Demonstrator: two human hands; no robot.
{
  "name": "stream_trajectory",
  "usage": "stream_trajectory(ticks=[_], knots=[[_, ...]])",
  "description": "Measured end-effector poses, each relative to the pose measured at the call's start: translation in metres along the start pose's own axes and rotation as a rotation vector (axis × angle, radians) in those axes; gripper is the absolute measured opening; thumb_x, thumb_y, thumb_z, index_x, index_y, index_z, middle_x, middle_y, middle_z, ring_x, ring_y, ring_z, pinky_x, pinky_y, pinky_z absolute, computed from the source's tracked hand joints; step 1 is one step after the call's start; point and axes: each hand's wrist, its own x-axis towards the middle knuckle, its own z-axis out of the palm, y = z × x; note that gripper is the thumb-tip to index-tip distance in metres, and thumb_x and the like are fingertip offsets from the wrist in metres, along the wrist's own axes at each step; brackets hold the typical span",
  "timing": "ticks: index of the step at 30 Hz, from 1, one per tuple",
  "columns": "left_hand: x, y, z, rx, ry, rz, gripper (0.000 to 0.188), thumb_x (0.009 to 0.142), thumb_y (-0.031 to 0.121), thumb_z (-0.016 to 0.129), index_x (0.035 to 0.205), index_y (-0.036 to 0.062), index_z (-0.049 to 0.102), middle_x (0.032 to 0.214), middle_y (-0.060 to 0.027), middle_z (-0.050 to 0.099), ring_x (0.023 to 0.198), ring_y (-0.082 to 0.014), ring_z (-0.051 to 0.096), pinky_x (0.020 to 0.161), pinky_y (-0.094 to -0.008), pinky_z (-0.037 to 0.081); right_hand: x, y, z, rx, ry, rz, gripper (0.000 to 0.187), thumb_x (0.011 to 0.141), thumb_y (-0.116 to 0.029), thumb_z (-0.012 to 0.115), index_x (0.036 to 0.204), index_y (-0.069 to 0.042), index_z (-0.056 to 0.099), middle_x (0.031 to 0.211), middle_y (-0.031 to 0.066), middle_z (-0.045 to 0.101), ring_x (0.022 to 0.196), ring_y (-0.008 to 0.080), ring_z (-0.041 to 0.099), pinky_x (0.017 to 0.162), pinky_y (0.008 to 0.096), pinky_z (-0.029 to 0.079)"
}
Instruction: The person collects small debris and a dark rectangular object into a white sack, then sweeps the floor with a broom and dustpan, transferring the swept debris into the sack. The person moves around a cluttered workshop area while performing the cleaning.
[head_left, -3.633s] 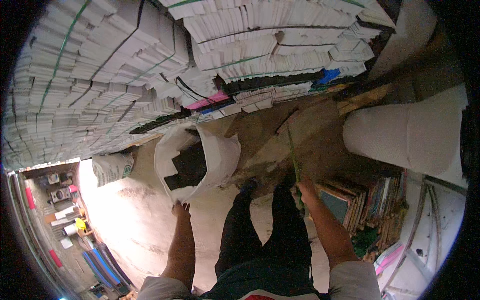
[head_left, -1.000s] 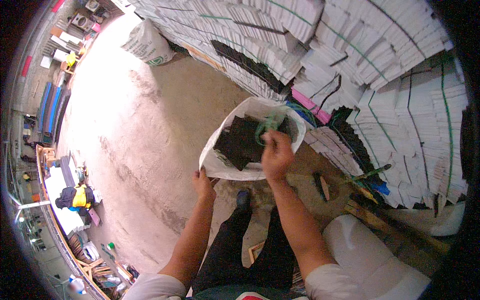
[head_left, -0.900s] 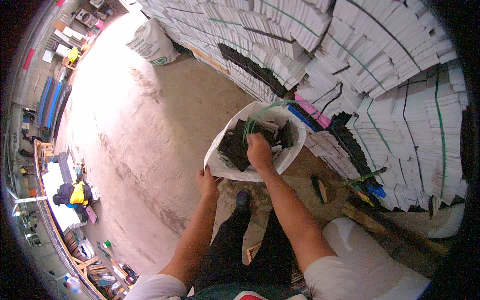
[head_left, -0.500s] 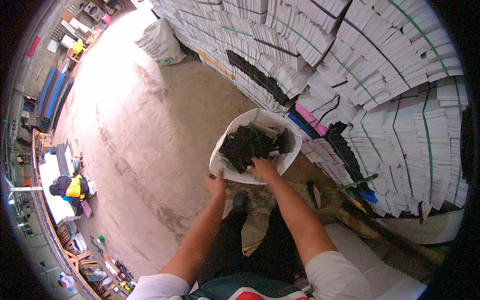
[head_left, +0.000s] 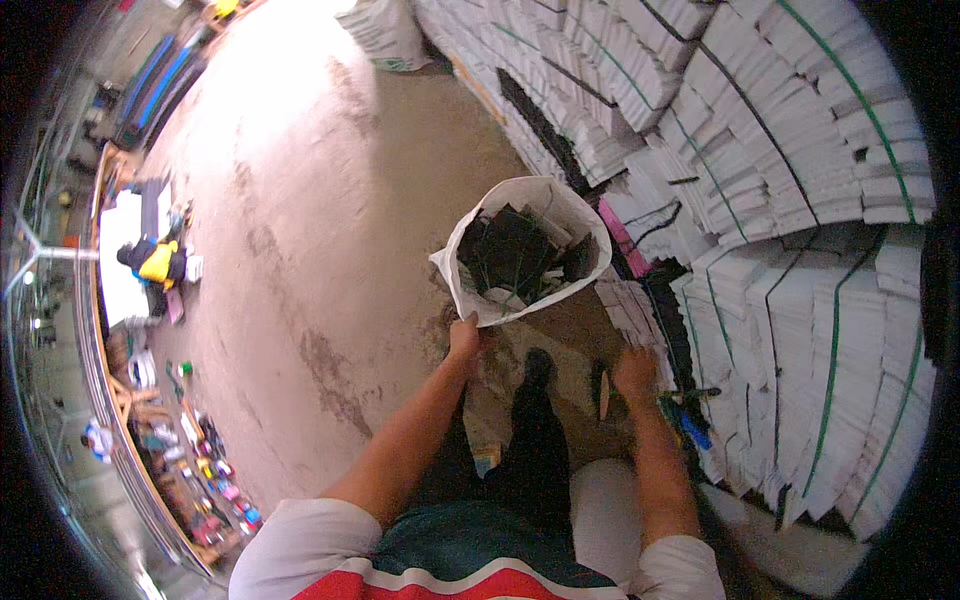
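Observation:
A white woven sack (head_left: 552,196) stands with its mouth open in front of my feet, holding dark flat scraps (head_left: 508,245) and some pale pieces. My left hand (head_left: 464,337) is closed on the near left part of its rim, pulling the fabric to a point. Off to the right of the sack, apart from it, my right hand (head_left: 634,374) hovers low near the foot of the stacked sheets. It is smeared by motion, so I cannot make out its fingers or anything in them. A greenish stick-like thing (head_left: 690,394) lies just beyond it.
Tall bundles of white sheets (head_left: 800,330), tied with green and black straps, line the right side. Another white sack (head_left: 385,32) stands at the far end. On the left are a white table (head_left: 122,255) with a black and yellow bundle (head_left: 160,262), and scattered tools and wood.
My right hand has come out of the sack and moved right toward the stacks. The left hand stays at the rim. My view has shifted, and the sack's mouth is tilted differently.

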Motion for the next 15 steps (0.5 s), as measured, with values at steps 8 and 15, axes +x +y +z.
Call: stream_trajectory(ticks=[8, 15], knots=[[-0.008, 0.027, -0.036, -0.505, 0.156, 0.05, 0.037, 0.098, 0.023, 0.056, 0.114, -0.0105, 0.056, 0.091, -0.0136, 0.064, 0.079, -0.028, 0.065, 0.07, -0.0425, 0.055, -0.034, 0.198, 0.141, -0.677, 0.257, -0.158, 0.029, 0.092, -0.028, 0.066, 0.111, -0.007, 0.067, 0.112, 0.0131, 0.065, 0.1, 0.0282, 0.063, 0.088, 0.0504, 0.045], [-0.042, -0.005, -0.149, -0.517, 0.335, 0.142, 0.045, 0.095, 0.037, 0.059, 0.129, 0.0071, 0.052, 0.126, -0.0077, 0.058, 0.115, -0.0266, 0.052, 0.09, -0.0493, 0.041, -0.042, 0.084, 0.042, -0.817, 0.131, -0.236, 0.009, 0.085, -0.022, 0.071, 0.08, -0.015, 0.074, 0.079, 0.005, 0.07, 0.08, 0.0236, 0.068, 0.075, 0.045, 0.046]])
